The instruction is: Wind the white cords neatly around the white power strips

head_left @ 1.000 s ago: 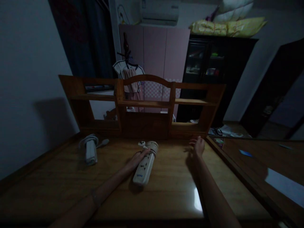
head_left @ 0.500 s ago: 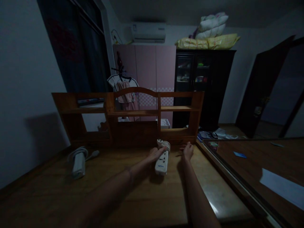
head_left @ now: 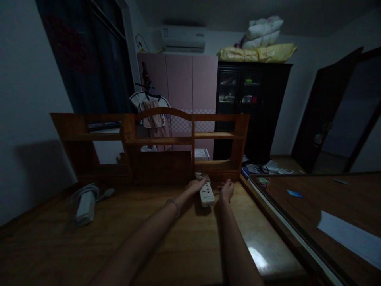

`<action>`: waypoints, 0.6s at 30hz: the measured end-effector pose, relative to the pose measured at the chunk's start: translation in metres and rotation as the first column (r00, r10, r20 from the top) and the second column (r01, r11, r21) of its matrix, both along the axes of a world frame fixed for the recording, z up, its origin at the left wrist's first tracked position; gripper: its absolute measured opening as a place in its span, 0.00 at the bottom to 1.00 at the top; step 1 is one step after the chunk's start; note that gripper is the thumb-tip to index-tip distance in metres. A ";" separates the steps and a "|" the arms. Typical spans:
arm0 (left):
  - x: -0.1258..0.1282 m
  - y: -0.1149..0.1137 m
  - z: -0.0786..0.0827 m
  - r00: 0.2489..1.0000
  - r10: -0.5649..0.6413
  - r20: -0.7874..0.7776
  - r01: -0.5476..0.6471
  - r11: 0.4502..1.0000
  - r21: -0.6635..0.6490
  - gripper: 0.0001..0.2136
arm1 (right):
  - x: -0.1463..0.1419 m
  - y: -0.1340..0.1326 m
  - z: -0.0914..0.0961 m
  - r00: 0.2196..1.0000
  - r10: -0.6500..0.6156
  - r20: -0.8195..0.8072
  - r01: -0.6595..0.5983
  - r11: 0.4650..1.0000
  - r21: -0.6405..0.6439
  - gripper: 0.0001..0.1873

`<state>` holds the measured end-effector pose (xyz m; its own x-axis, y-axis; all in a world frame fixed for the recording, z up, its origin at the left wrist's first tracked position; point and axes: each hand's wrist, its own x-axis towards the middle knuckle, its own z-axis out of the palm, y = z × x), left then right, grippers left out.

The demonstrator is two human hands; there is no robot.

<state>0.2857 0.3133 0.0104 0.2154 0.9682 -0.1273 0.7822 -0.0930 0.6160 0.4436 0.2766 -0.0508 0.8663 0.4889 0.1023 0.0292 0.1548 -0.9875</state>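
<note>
A white power strip (head_left: 206, 195) with its cord wound round the far end is just above the wooden desk (head_left: 178, 238). My left hand (head_left: 196, 185) grips it from the left, near the coiled cord, with the thumb on top. Close by on the right is my right hand (head_left: 227, 190), holding nothing, its fingers loosely curled and apart, not touching the strip. Over on the left side of the desk lies a second white power strip (head_left: 86, 207), its cable looped behind it and its plug (head_left: 109, 193) to the right.
A wooden shelf unit (head_left: 162, 140) stands along the desk's far edge. To the right, a brown tabletop (head_left: 309, 212) bears a white paper sheet (head_left: 351, 234) and a small blue card (head_left: 294, 193). A wall (head_left: 20, 119) bounds the left side.
My left hand has turned the power strip so its near end swings right and away from me. The view has shifted slightly. My right hand stays beside the strip.
</note>
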 end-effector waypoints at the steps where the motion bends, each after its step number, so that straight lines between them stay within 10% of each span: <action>1: 0.000 0.001 0.000 1.000 -0.001 -0.002 0.001 1.000 -0.017 0.35 | -0.001 0.000 0.000 1.000 -0.003 0.004 0.003 1.000 -0.011 0.22; 18: -0.013 -0.003 0.002 0.997 0.050 0.054 -0.049 0.999 -0.018 0.46 | -0.023 -0.005 0.012 0.900 0.297 0.320 -0.302 0.953 -0.035 0.20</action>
